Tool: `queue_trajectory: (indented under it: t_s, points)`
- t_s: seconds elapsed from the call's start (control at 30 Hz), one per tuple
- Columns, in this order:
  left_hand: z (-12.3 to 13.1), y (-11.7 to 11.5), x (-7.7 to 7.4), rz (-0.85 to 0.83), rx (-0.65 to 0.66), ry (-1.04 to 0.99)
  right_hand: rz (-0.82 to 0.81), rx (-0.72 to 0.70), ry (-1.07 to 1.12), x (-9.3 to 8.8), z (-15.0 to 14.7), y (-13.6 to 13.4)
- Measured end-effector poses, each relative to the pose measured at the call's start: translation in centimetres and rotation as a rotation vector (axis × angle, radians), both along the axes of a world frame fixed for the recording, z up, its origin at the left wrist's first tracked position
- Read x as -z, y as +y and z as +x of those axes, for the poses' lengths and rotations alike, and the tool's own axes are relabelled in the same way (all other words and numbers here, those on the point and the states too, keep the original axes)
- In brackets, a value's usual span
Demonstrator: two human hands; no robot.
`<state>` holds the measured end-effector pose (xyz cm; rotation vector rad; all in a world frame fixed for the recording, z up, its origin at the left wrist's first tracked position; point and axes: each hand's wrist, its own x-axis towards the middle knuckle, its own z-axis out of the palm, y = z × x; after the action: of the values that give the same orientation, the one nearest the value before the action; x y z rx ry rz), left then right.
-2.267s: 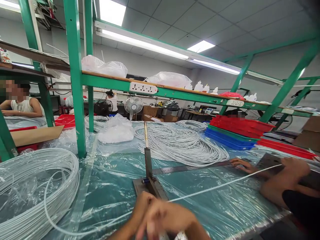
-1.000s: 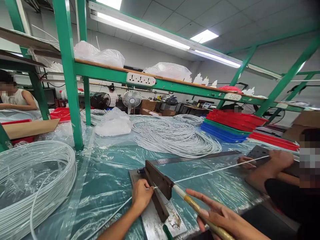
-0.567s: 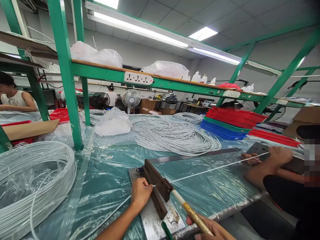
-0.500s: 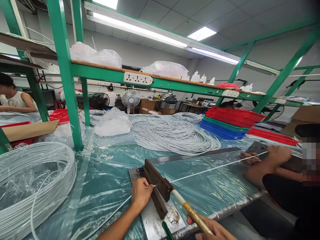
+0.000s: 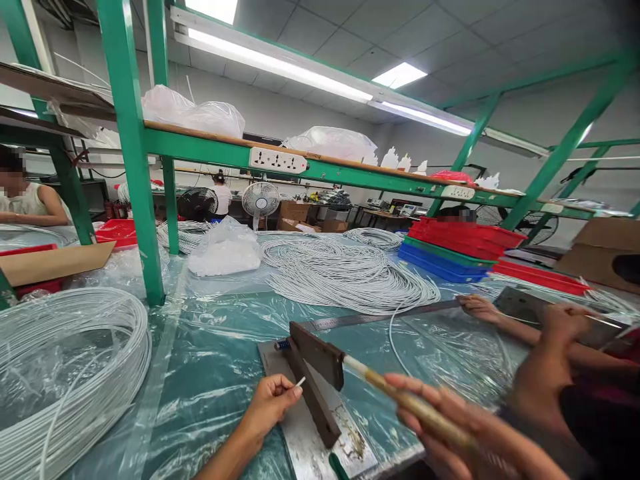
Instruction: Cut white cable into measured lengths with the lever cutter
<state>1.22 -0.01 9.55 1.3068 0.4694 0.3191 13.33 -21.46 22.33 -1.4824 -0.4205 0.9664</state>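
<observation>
My left hand [image 5: 273,405] pinches the cut end of a white cable [image 5: 301,382], just left of a lever cutter's lower bar [image 5: 316,407]. Around the handle [image 5: 425,413] of that cutter my right hand [image 5: 450,420] is closed, its fingers slightly blurred. The cutter's dark blade arm [image 5: 317,357] is tilted up, apart from the lower bar. A metal base plate [image 5: 295,433] lies under the cutter, and a spring shows at its far end. Behind it, a steel ruler [image 5: 350,320] lies on the table.
A large coil of white cable [image 5: 120,353] stands at the left. Bundled cut cables [image 5: 350,273] lie beyond the ruler. Stacked red, green and blue trays [image 5: 450,250] stand at the back right. A co-worker's hand [image 5: 480,310] is at the ruler's right end. A green post [image 5: 133,160] rises at the left.
My right hand has raised the cutter handle, and the blade arm has lifted. My left hand has drawn back left. The taut cable is gone from the cutter; a co-worker's hand has moved to the ruler.
</observation>
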Motion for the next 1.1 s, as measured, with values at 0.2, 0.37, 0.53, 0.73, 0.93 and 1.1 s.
queue_trajectory:
  t_s: [0.2,0.37,0.53,0.73,0.93,1.1]
  points:
    - [-1.0,-0.7,1.4,-0.097,0.013,-0.014,0.297,-0.145,-0.096,-7.5,3.2,10.7]
    - [-1.2,-0.8,2.3,-0.110,0.010,-0.042,0.310,-0.214,-0.179,-7.8,6.5,21.2]
    - [-1.7,-0.1,2.6,-0.079,-0.015,-0.006,0.207,-0.188,-0.193,-5.9,8.3,27.8]
    - [-2.8,0.9,0.8,-0.078,-0.029,-0.039,0.204,-0.071,-0.302,-3.4,7.9,31.0]
    - [-4.6,2.3,-5.1,-0.225,-0.366,-0.256,0.305,-0.129,-0.429,0.1,2.5,23.7]
    - [-3.2,1.5,-7.7,-0.378,-0.554,-0.500,0.132,-0.757,-0.199,8.7,-5.6,15.2]
